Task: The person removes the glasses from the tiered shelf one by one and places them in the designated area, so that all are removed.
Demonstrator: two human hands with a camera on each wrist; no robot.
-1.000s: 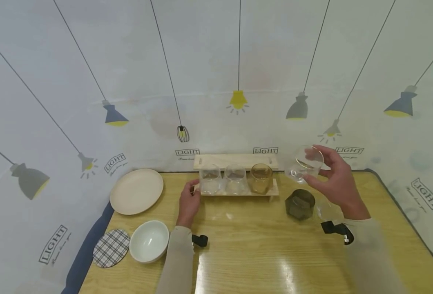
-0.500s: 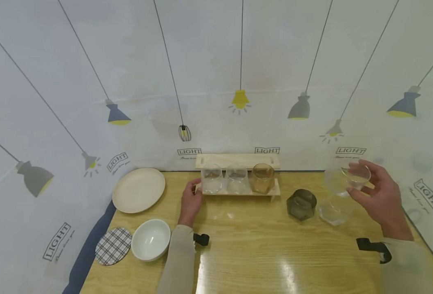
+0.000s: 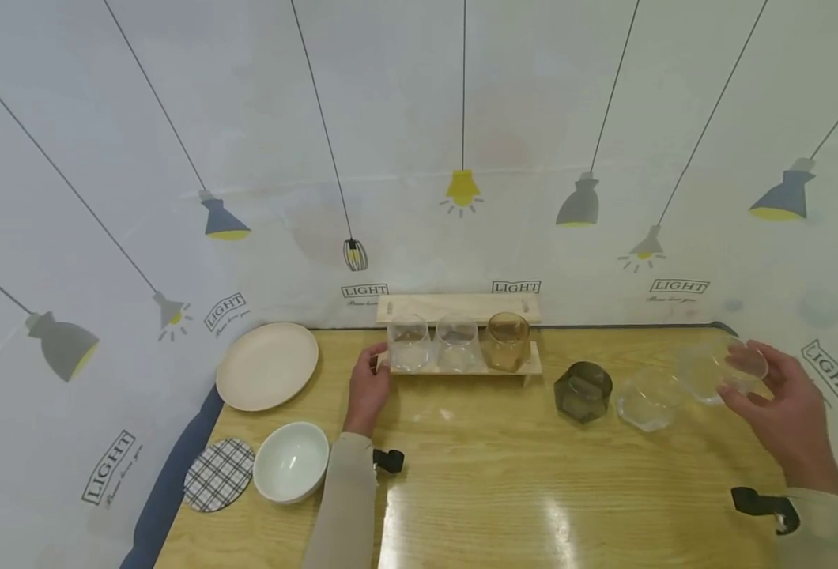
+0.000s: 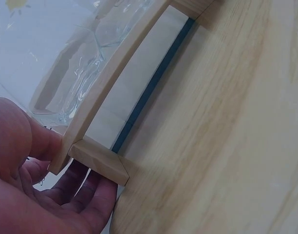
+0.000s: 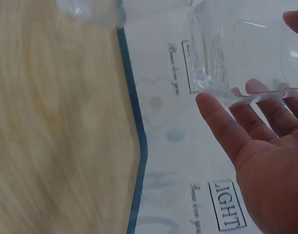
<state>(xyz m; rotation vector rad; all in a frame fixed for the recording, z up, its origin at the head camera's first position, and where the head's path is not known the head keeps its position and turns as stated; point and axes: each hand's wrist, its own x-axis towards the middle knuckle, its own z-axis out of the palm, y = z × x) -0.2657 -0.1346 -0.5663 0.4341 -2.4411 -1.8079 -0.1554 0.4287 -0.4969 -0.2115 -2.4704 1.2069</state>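
Observation:
My left hand (image 3: 369,391) grips the left end of a small two-tier wooden rack (image 3: 535,361). In the left wrist view, the thumb lies at the rack's shelf edge (image 4: 102,87) and the fingers curl beneath, by its end piece (image 4: 100,161). Two clear glasses (image 3: 409,344) and an amber glass (image 3: 507,344) stand in a row on the lower shelf. At the far right, my right hand (image 3: 792,411) holds a clear glass (image 3: 700,371), tilted, its rim toward the palm. The right wrist view has the fingers along the side of this faceted glass (image 5: 241,53).
A smoky grey glass (image 3: 583,393) and another clear glass (image 3: 648,401) stand on the wooden table (image 3: 490,474), left of my right hand. On the left are a cream plate (image 3: 267,367), a white bowl (image 3: 291,462) and a checked coaster (image 3: 218,476). A printed cloth (image 3: 405,158) rises behind.
My right hand has carried the clear glass to the right and lower, from beside the rack, past the smoky and the other clear glass. The left hand has stayed at the rack's end.

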